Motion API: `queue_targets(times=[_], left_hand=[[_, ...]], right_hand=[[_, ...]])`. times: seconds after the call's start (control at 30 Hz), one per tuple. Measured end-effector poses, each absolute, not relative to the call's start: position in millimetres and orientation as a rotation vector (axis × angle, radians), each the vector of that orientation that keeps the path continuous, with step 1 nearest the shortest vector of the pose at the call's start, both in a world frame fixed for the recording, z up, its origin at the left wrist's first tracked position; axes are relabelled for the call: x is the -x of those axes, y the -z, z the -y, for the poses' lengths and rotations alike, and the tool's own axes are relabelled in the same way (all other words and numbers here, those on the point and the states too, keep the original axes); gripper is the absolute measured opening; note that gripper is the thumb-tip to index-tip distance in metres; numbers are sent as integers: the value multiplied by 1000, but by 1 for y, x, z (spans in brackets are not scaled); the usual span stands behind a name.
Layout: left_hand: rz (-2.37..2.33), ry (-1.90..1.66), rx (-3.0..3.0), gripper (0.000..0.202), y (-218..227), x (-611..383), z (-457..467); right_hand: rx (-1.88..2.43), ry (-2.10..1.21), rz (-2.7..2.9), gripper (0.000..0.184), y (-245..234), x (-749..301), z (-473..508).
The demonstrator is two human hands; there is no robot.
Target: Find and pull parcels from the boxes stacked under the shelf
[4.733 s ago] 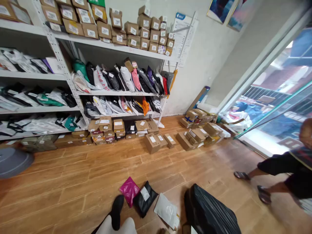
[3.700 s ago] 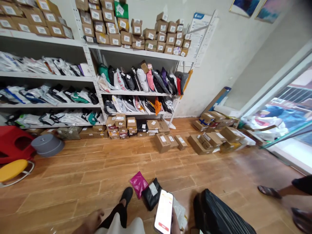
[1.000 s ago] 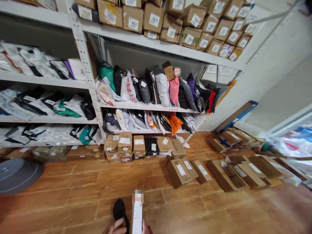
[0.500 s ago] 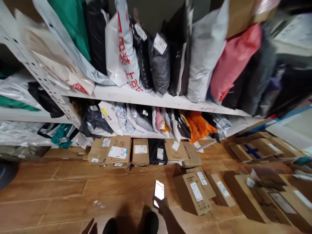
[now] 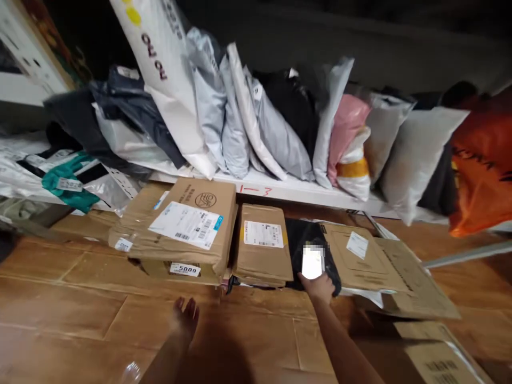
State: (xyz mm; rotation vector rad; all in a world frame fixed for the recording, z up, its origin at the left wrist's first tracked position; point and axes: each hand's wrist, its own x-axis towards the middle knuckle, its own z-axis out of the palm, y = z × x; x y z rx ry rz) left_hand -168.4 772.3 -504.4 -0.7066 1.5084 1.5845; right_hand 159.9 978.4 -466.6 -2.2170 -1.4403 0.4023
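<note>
In my right hand (image 5: 320, 288) is a smartphone (image 5: 313, 264) with a bright screen, held in front of a black plastic parcel (image 5: 296, 240). My left hand (image 5: 186, 316) is empty, its fingers apart and slightly curled, just below a large cardboard box (image 5: 216, 234) with a white shipping label and a "5009" sticker. Between the hands, further back, stands a smaller labelled cardboard box (image 5: 262, 261). A flat brown carton (image 5: 360, 266) with a white label leans right of the black parcel. Neither hand touches a parcel.
Above the boxes runs a white shelf (image 5: 256, 188) holding several grey, white and black mailer bags (image 5: 280, 138). An orange bag (image 5: 484, 165) overhangs it at the right. More cartons (image 5: 436, 357) stand on the wooden floor (image 5: 264, 341) at lower right. A white rack post stands at the left.
My view has come lower and closer to the bottom shelf and boxes. The phone has moved forward, now before the black parcel. My left hand has reached forward into fuller view.
</note>
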Motion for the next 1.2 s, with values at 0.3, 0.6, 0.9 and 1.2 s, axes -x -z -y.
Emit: queue_targets(times=[0.3,0.6,0.9,1.2], left_hand=[[-1713,-1598,323,18,556,170,-829],[-1806,-2264,-491,43,464,202,-792],[-1291,-2337,-783,55,405,207,-813],[-1254,-2092,-1040,63,411,227,-814]], right_hand=[[1126,-10,1517,43,460,-120,-908],[789,-1385,1457,72,353,10,-871],[951,-1376,1447,83,375,49,-861],[1112,-964,1591,74,386,49,-863]])
